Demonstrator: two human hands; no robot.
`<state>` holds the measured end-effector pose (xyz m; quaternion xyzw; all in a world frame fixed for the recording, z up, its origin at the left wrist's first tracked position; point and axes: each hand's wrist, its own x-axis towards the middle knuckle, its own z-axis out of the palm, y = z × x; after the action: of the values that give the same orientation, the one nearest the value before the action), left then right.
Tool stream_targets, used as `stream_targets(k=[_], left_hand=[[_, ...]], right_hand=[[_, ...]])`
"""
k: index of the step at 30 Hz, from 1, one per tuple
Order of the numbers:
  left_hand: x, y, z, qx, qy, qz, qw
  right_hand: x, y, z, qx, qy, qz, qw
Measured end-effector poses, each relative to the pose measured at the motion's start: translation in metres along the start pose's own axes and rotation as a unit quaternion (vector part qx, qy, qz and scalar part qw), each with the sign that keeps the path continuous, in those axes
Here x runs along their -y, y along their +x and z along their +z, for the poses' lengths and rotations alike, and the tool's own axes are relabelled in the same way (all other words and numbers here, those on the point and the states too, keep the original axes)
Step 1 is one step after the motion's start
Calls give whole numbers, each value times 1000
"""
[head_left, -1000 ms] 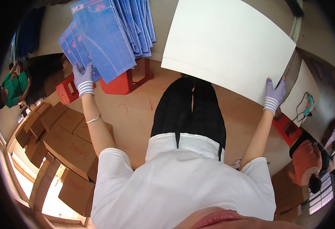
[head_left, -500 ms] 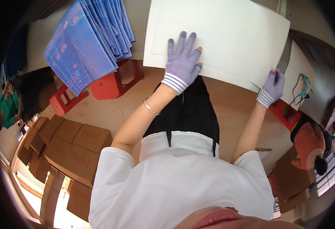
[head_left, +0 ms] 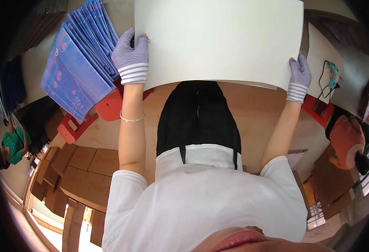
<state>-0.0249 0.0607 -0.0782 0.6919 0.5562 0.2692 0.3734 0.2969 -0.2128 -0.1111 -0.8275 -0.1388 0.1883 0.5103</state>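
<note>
Two hands: a white sheet (head_left: 218,42) was held.
Left hand (head_left: 130,59): clamped on its left edge.
Right hand (head_left: 298,75): clamped on its right edge.

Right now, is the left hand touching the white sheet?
Touching. The head view shows the left hand gripping the left edge of the white sheet.

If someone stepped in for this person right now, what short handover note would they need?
Left hand, in a striped purple glove, grips the left edge of the large white rectangular cardboard sheet.
Right hand, gloved the same, grips its right edge.
The sheet is held up in front of the body, above the table edge.
A fanned stack of blue plastic sleeves lies to the left, untouched.
Done: sheet picked up by both sides. Left: setting it down.
</note>
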Motion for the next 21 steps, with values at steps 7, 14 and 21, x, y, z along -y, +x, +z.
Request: stream_targets(k=[7,14,21], left_hand=[[-15,-14,35,46,72,351,932],[-20,-8,76,189,241,353,884],[-20,-5,89,221,273,371,860]], right_hand=[[60,-25,49,208,4,-139,968],[38,-18,117,147,-80,-195,966],[22,-13,141,87,-258,-325,906]])
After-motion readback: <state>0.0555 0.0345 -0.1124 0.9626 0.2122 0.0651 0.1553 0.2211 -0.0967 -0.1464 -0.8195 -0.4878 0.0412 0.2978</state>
